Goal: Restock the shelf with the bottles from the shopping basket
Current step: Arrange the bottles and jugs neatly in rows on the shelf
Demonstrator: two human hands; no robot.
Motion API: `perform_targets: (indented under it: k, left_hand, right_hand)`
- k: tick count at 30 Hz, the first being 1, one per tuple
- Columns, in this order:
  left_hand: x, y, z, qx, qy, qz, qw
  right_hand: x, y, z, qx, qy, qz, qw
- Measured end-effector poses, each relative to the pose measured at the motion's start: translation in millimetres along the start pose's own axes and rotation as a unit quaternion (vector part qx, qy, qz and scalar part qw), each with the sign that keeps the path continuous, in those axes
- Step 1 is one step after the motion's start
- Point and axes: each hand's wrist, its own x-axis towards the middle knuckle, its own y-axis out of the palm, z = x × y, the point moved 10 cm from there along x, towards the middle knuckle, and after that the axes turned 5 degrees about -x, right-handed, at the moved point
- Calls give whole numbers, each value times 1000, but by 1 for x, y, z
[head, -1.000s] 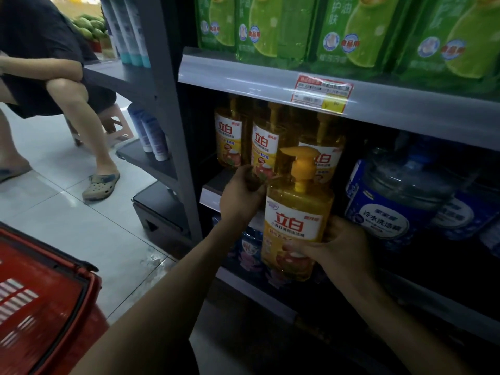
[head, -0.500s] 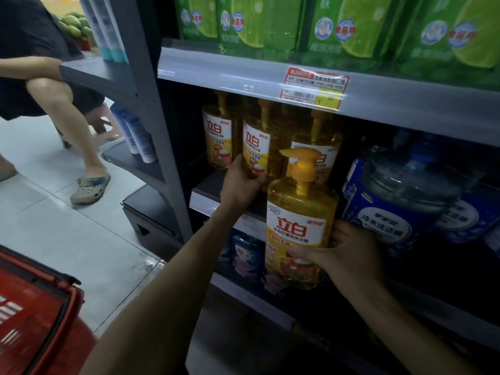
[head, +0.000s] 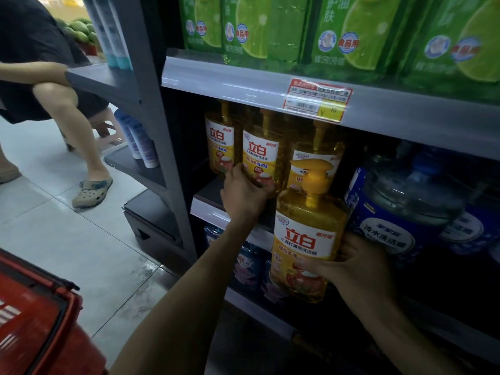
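Held bottle (head: 308, 239): yellow pump bottle, upright, long axis vertical, out in front of the shelf row and lower than it.
Right hand (head: 359, 269): fingers curled round the bottle's lower body from the right, and it carries the bottle.
Left hand (head: 243, 196): wrapped about the foot of a shelved bottle (head: 260, 155), second from left.
Shelf (head: 208, 209): ledge lies above and behind the held bottle. Judged to need a lift, then a push inward.
Basket (head: 40, 320): low left, well apart.
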Motion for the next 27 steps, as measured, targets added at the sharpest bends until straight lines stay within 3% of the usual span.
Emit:
perform_targets:
  k: [15,27]
  left_hand:
    - [-2,-3,1,5,10,-36,999]
    - [-7,-4,-4,11,7,-21,1000]
  right_hand:
    - [-1,-4,-7,20,7,-10,1000]
    - [-1,-6,-7,6,10,-13,1000]
